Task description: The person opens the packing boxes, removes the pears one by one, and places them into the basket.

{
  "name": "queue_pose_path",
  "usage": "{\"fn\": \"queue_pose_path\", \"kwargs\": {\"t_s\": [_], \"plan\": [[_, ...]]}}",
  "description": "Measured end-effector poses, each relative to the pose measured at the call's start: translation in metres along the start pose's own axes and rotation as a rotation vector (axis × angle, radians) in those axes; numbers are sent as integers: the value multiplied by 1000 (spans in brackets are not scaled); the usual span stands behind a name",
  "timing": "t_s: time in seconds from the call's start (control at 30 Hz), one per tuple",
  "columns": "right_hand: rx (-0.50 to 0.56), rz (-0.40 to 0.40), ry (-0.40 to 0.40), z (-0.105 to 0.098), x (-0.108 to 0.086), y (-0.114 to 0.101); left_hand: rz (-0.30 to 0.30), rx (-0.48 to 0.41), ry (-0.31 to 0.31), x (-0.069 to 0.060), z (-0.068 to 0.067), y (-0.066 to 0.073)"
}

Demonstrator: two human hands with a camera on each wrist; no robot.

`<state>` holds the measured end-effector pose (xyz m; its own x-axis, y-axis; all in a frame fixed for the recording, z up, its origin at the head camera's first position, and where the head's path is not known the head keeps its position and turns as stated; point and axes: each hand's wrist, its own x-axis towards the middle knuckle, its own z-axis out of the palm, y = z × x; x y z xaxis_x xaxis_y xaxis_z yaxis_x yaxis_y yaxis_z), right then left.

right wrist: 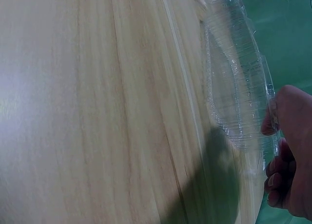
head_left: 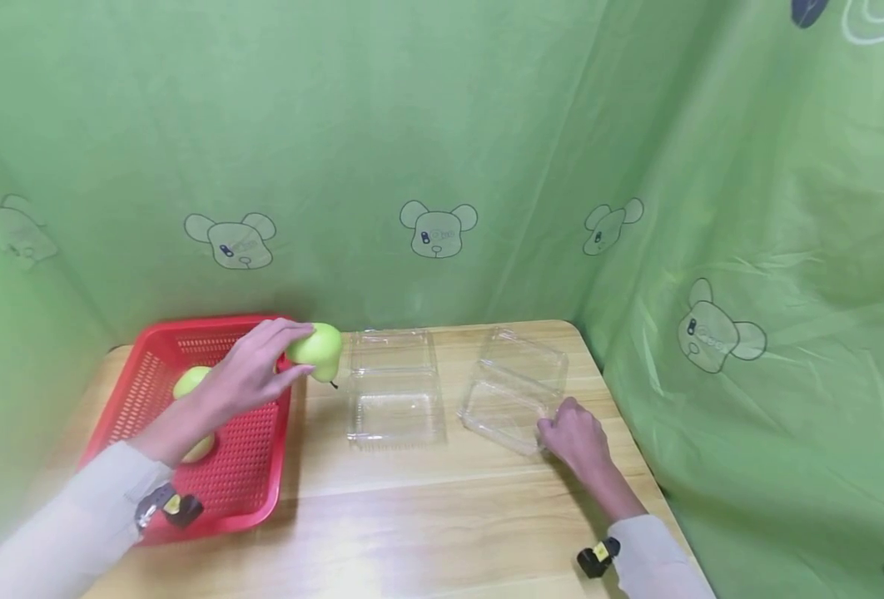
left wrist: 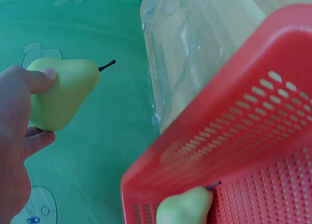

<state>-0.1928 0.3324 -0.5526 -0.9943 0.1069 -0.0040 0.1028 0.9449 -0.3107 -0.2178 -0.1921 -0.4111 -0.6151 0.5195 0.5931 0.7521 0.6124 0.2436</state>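
A green pear (head_left: 319,349) with a dark stem is in my left hand (head_left: 260,363), held between thumb and fingers above the right rim of a red basket (head_left: 283,466). In the left wrist view the held pear (left wrist: 66,90) hangs with its stem toward the right. My right hand (head_left: 578,435) pinches the near right edge of a clear plastic clamshell box (head_left: 505,408), whose lid lies opened back. The right wrist view has that box (right wrist: 239,83) at the table's edge, its rim between thumb and fingers.
Another opened clear box (head_left: 397,416) lies on the wooden table (head_left: 412,516) between basket and right-hand box. More pears (head_left: 191,381) lie in the basket, partly hidden by my left arm. A green curtain (head_left: 442,150) surrounds the table at the back and sides.
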Motion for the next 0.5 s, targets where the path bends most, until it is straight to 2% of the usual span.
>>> {"fn": "queue_pose_path", "kwargs": {"t_s": [0.2,0.33,0.5], "plan": [[2,-7,4,2,1,1,-3,30,26,-11,-14,-12],[8,-5,-1,2,1,2,-26,68,41,-22,-24,-19],[12,-3,-9,2,1,3,-61,96,17,-40,-32,-28]]}}
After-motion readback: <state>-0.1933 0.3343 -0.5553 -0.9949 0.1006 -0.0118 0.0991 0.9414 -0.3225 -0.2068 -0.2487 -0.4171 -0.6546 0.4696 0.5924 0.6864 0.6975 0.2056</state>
